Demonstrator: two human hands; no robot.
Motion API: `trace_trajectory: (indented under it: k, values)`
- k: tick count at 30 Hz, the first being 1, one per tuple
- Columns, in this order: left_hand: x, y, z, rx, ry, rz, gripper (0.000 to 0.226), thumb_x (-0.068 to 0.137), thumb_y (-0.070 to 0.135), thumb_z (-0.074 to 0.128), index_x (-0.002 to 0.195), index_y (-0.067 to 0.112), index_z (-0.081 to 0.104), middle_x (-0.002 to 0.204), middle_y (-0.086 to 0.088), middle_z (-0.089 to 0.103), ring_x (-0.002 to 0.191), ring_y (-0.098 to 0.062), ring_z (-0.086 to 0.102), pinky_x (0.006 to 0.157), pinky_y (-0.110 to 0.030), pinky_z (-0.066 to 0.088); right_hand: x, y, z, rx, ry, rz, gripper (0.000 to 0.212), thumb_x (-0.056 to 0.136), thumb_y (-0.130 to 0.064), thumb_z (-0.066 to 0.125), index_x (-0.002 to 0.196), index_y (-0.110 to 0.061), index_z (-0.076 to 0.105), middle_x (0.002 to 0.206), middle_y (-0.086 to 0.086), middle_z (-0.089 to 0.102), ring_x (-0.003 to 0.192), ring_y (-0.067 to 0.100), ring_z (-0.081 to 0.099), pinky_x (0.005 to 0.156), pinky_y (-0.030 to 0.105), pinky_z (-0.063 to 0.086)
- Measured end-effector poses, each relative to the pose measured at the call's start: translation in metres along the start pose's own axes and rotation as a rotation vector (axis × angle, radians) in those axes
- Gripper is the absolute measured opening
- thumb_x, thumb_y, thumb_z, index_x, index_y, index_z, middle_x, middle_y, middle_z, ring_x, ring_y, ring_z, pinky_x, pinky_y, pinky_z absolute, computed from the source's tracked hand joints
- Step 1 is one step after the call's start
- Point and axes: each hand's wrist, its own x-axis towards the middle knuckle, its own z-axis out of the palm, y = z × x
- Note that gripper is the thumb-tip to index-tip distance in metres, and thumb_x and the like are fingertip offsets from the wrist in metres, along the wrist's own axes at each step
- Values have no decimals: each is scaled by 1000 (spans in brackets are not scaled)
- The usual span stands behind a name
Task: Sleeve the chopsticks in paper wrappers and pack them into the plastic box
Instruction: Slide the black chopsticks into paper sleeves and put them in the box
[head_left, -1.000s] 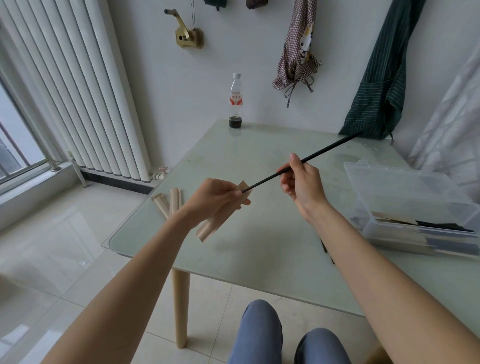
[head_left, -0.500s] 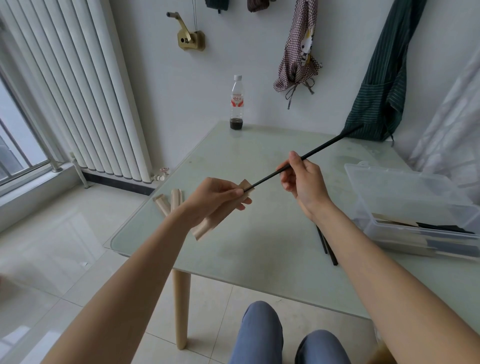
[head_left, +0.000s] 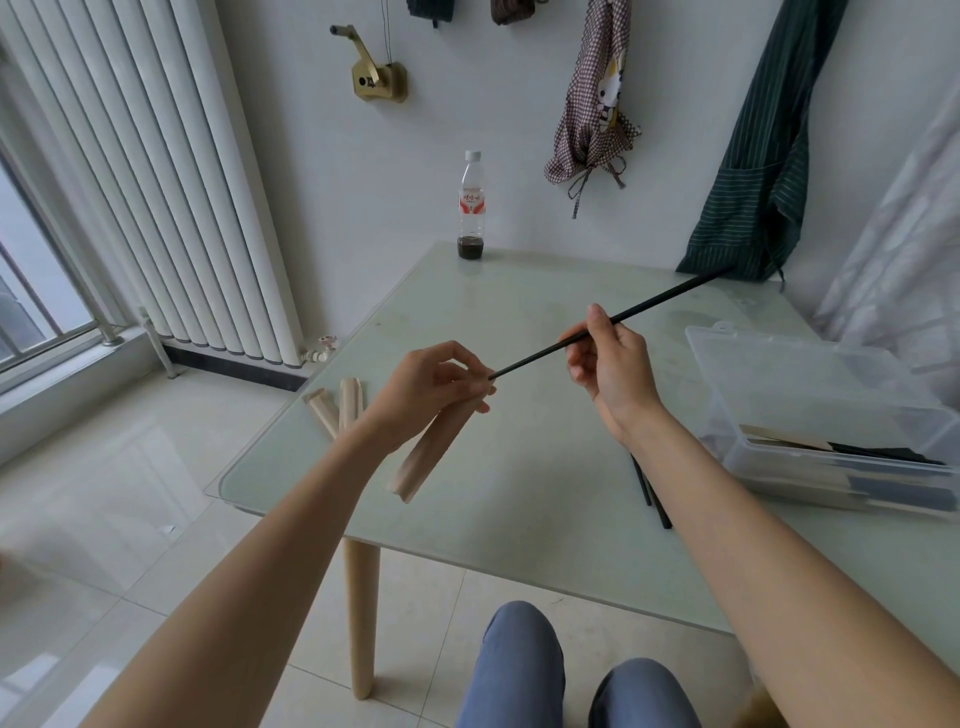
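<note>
One chopstick (head_left: 613, 319), pinched by right hand (head_left: 610, 364), now tips into left hand (head_left: 431, 387)'s gripped wrapper (head_left: 423, 452)

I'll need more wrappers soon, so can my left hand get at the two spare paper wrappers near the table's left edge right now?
Probably not yet: the left hand holds a paper wrapper. The path to the spare paper wrappers looks free.

the glass table (head_left: 519, 312) bears a bottle (head_left: 472, 205), two paper wrappers (head_left: 340, 408), loose black chopsticks (head_left: 652, 493) and a clear plastic box (head_left: 831, 410).
</note>
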Motion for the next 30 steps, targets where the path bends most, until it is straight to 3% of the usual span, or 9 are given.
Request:
trace_trajectory:
  k: [11,13,16,20,26,30]
  values:
    - [1,0,2,13,14,-6,17,83,-2,64,74,9,57,78,-17,71,74,-33,71,81,-47,56,1,-4,1,-45,-19,-23,45,101,-30,39,66,-10,58,55,2,51,44,9,41,49,22,33]
    - [2,1,4,53,18,5,19,82,-5,64,73,10,56,80,-19,70,76,-31,70,80,-43,55,2,-3,1,-55,-22,-22,45,101,-30,39,66,-9,58,56,4,50,43,9,41,48,22,32]
    - [5,3,5,155,25,0,27,82,-9,63,71,15,57,87,-5,68,76,-19,66,78,-32,52,4,-1,0,-67,-24,-15,45,101,-30,40,66,-9,57,56,4,50,41,9,40,47,21,32]
    - [6,2,5,281,-10,21,25,84,0,65,72,22,58,104,1,65,85,-12,66,77,-23,51,6,0,-2,-78,-22,7,45,101,-30,40,65,-8,56,55,5,48,39,8,39,45,21,30]
    - [7,2,4,468,4,88,22,83,9,68,75,28,59,102,-3,60,78,-3,57,74,-18,44,5,2,-5,-73,1,46,45,101,-28,39,64,-7,55,55,6,46,39,9,37,44,21,29]
    - [7,-4,6,616,-57,113,10,86,15,65,84,24,62,99,5,47,81,3,49,71,-5,36,4,5,-5,-88,0,52,46,101,-27,39,64,-6,55,53,6,47,36,8,38,43,19,30]
